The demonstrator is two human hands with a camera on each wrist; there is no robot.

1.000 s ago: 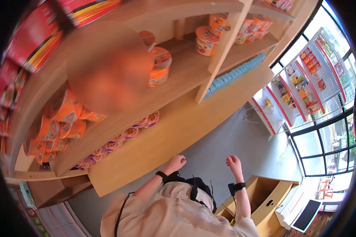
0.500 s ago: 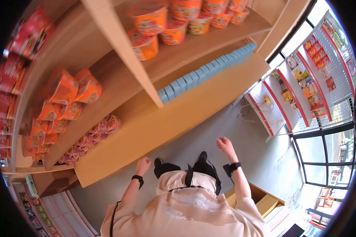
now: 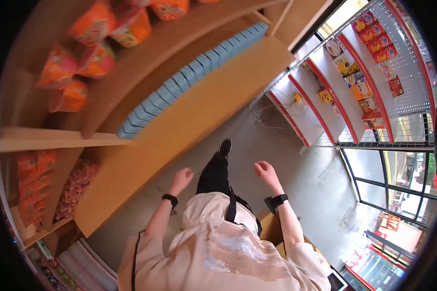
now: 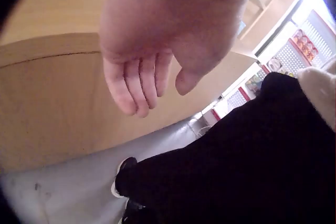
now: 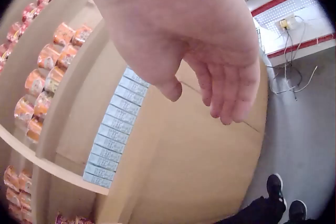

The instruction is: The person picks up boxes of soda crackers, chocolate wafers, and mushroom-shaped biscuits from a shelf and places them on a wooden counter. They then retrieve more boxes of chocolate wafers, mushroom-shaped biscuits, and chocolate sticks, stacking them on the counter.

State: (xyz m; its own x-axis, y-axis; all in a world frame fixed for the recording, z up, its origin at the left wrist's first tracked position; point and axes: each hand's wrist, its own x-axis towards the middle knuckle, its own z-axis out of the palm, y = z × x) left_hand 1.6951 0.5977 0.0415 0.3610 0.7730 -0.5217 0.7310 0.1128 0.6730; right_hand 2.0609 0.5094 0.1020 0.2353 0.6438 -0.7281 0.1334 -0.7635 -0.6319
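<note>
My left hand [image 3: 181, 179] hangs in front of my body, holding nothing. Its fingers droop, loosely bent, in the left wrist view, with the thumb apart from them. My right hand [image 3: 265, 173] is also free of any object, out over the grey floor. The right wrist view has its fingers [image 5: 228, 92] relaxed and pointing down. Beyond the hands runs a wooden shelf unit with a broad lower ledge [image 3: 179, 123]. A row of light blue boxes [image 3: 189, 72] lines the back of that ledge. Orange instant noodle cups [image 3: 93, 58] are stacked on the shelf above.
Purple-red packs [image 3: 77, 186] sit low on the shelf at the left. A white rack with red-edged shelves [image 3: 347, 94] bears snack packets at the right, and loose cables [image 3: 262, 119] lie by its foot. Behind my right arm is a wooden box-like counter [image 3: 271, 228].
The view has travelled rightward along the shelves; the blue boxes and white rack now appear further left in the head view. Both hands swing at my sides, staying free, and one leg has stepped forward.
</note>
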